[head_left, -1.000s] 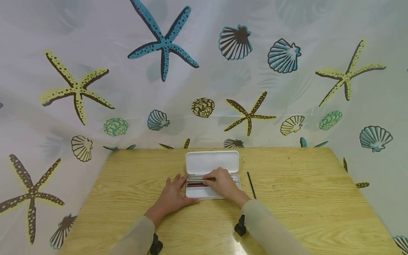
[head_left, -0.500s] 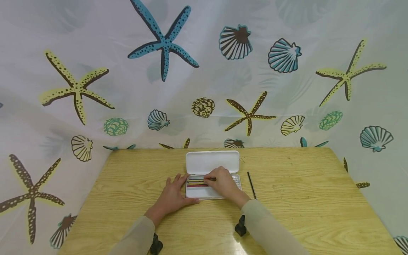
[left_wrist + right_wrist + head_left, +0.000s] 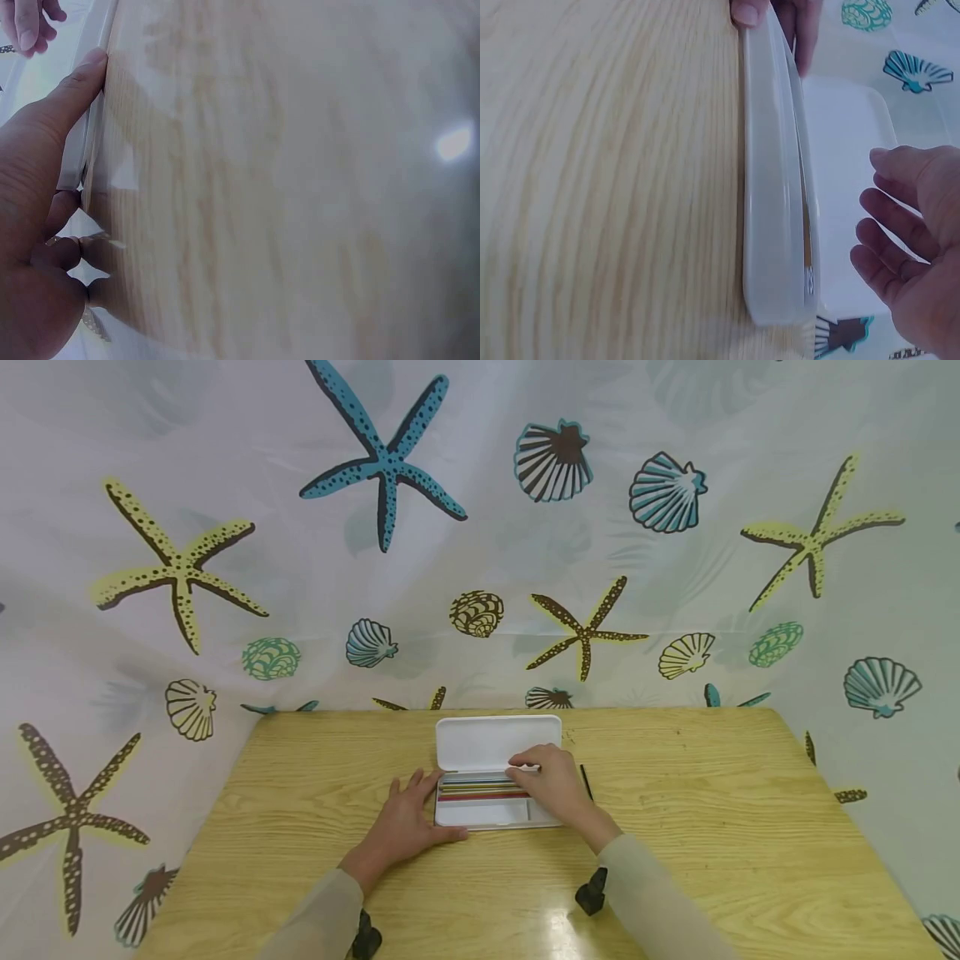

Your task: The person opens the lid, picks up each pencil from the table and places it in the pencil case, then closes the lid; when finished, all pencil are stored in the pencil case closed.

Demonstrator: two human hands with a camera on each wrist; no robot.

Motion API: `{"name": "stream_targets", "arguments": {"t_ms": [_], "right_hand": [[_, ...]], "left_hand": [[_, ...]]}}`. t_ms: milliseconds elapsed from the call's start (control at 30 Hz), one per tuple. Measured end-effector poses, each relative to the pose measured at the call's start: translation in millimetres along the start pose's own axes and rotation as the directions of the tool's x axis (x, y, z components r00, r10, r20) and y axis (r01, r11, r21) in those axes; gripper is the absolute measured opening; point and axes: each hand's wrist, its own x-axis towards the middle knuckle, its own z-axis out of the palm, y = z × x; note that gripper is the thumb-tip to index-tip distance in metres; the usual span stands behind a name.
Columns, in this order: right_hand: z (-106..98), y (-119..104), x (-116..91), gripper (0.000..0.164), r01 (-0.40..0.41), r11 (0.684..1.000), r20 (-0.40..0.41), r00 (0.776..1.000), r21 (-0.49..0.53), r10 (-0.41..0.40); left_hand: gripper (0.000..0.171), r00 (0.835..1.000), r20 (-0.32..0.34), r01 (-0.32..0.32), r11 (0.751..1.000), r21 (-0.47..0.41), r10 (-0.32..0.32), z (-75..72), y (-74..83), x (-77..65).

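A white pencil case (image 3: 480, 813) lies on the table with its lid (image 3: 480, 743) raised at the back. Several slim coloured pencils (image 3: 480, 790), red, yellowish and blue among them, lie side by side in its rear compartment. My left hand (image 3: 405, 820) grips the case's left end. In the left wrist view the thumb (image 3: 56, 112) presses along the front wall, fingers round the end. Above the case's right part hovers my right hand (image 3: 555, 787), hiding some pencil ends. Its loosely bent fingers hold nothing in the right wrist view, beside the case wall (image 3: 769, 187).
A thin dark stick (image 3: 587, 782), pencil-like, lies on the wooden table (image 3: 697, 827) to the right of the case, partly hidden by my right arm. Behind the table hangs a curtain (image 3: 480, 527) printed with starfish and shells.
My right hand has let go of the pencils and moved right and slightly up, its fingers spreading. More of the pencil row shows, lying straighter. My left hand stays on the case.
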Motion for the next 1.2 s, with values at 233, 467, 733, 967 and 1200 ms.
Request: {"name": "stream_targets", "arguments": {"t_ms": [233, 467, 733, 967, 1200], "right_hand": [[-24, 15, -13, 0.026, -0.041, 0.998, -0.051, 0.998, 0.052, 0.044], [-38, 36, -28, 0.031, -0.048, 0.999, -0.112, 0.992, 0.017, 0.05], [-49, 52, -46, 0.037, -0.079, 0.996, -0.129, 0.989, -0.029, 0.074], [-53, 63, -58, 0.04, -0.1, 0.993, -0.121, 0.988, -0.069, 0.091], [-53, 71, -64, 0.041, -0.146, 0.987, -0.101, 0.985, -0.06, 0.14]], "left_hand": [[0.112, 1.0, 0.017, -0.013, 1.0, 0.009, 0.012, -0.6, -0.6, -0.1], [0.111, 1.0, 0.017, -0.006, 1.0, 0.026, 0.006, -1.0, -0.7, -0.1], [0.11, 1.0, 0.019, -0.001, 1.0, 0.024, 0.0, -0.7, -1.6, 0.5], [0.109, 1.0, 0.023, 0.002, 0.999, 0.033, -0.002, -0.7, -1.0, 1.9], [0.112, 1.0, 0.02, 0.006, 0.999, 0.04, -0.007, -1.0, 0.4, 2.0]]}}
